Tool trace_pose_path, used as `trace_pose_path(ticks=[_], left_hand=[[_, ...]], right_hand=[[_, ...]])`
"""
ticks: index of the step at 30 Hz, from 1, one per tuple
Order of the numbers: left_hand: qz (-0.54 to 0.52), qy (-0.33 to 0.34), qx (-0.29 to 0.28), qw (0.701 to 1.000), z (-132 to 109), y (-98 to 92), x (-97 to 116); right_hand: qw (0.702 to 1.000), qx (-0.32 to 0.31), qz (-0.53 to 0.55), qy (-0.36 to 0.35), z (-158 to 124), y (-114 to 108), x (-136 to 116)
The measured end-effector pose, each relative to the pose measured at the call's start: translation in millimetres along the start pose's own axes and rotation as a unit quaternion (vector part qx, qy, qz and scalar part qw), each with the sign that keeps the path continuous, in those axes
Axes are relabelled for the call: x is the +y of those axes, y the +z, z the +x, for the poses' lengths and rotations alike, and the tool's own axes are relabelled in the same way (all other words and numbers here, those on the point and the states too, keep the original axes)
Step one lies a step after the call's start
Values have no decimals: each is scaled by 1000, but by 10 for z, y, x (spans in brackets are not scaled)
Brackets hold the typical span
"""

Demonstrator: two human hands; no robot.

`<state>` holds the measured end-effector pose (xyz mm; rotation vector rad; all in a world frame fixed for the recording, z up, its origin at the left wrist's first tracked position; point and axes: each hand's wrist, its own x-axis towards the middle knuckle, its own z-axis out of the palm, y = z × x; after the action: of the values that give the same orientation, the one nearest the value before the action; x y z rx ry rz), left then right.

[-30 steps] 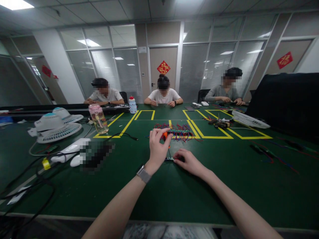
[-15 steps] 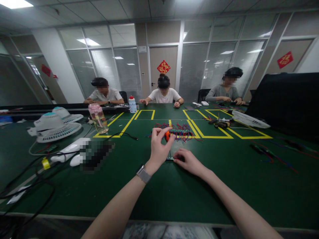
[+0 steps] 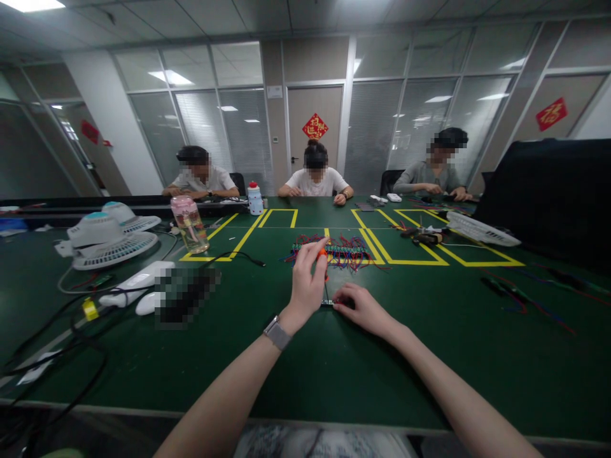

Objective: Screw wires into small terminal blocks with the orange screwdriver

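My left hand (image 3: 308,278) is closed round the orange handle of a screwdriver (image 3: 323,252), which stands upright. Its thin dark shaft points down to a small green circuit board (image 3: 327,303) on the table. The board's near end is pinched by my right hand (image 3: 358,306), whose fingers are closed on it at the right and hide part of it. Just beyond my hands lies a row of small circuit boards with red and blue wires (image 3: 351,250).
The green table (image 3: 296,375) bears yellow tape rectangles. White fans (image 3: 114,248), a pink-lided bottle (image 3: 191,226) and cables stand left. Pliers (image 3: 427,237), a white keyboard (image 3: 482,230) and a black monitor (image 3: 554,203) are right. Several people sit across.
The fingers of my left hand have turned and closed in around the screwdriver handle. My right hand stays at the board. The person opposite has drawn one hand inward.
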<state>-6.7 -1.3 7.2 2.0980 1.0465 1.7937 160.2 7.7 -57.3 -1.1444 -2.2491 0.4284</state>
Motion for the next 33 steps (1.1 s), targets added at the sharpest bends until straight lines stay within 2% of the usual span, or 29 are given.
trace_pose_path(ticks=[3,9,15,21,26,33], left_hand=[[-14,-7,0,1000,0,10,-23],[45,-3,30,999,11,-5,-6],[1,-8,4,1000,12,4,-30],[51,1,31,998,7,-9,-3],[1,2,-2,1000,-3,-1,-6],[40,14,25,999,9,-3,-10]], right_hand=[[1000,1,4,-3,-3,-2,2],[1000,3,4,-1,-2,10,15],[1000,2,3,-7,3,9,20],[1000,3,0,-1,-6,11,17],[1000,0,0,-2,1,5,11],[1000,-1,-2,0,0,4,12]])
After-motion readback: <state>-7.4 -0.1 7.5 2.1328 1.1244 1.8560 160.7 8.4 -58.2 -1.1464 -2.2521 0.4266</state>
